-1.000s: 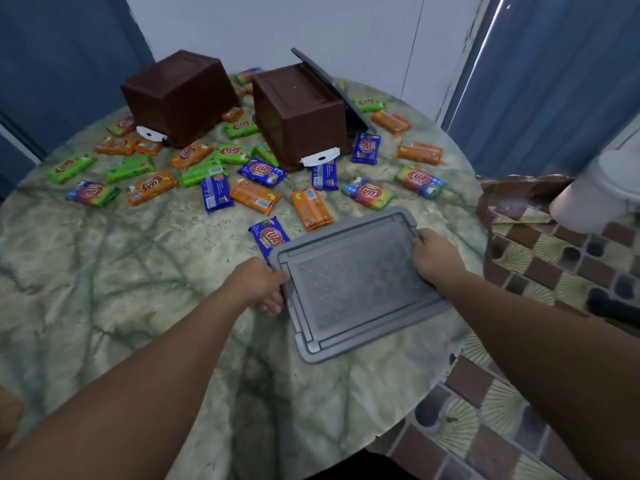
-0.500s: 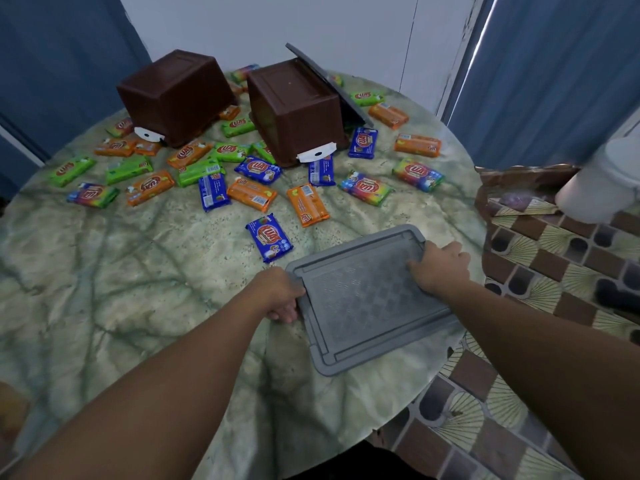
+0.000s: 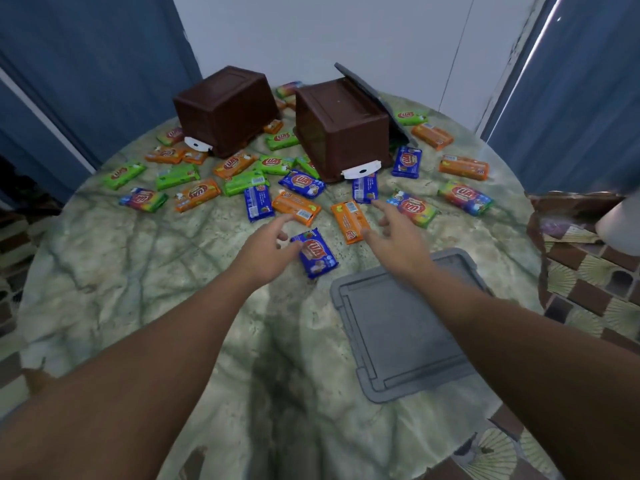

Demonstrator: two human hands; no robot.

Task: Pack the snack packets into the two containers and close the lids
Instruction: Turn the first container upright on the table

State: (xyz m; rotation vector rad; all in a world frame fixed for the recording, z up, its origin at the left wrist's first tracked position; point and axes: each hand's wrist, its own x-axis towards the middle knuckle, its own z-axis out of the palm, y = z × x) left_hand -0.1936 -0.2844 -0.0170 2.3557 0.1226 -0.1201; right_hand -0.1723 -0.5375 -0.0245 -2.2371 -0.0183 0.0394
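Note:
Two brown containers lie upside down at the back of the round table: the left container [image 3: 227, 109] and the right container [image 3: 341, 129], which has a grey lid [image 3: 372, 95] leaning against its far side. Several snack packets in green, orange, blue and rainbow wrappers lie scattered around them. A second grey lid [image 3: 401, 327] lies flat near the table's front right. My left hand [image 3: 266, 251] reaches forward with spread fingers, its thumb touching a blue packet [image 3: 315, 252]. My right hand [image 3: 394, 233] hovers open beside an orange packet [image 3: 349, 221]. Neither hand holds anything.
The marble-patterned table [image 3: 138, 306] ends close on the right, where a patterned tiled floor [image 3: 588, 299] shows. Blue curtains hang at both sides, with a white wall behind. A white object [image 3: 620, 223] sits at the far right edge.
Both hands let go of the flat grey lid, which now rests near the front right edge. They moved forward toward the blue and orange packets with fingers spread.

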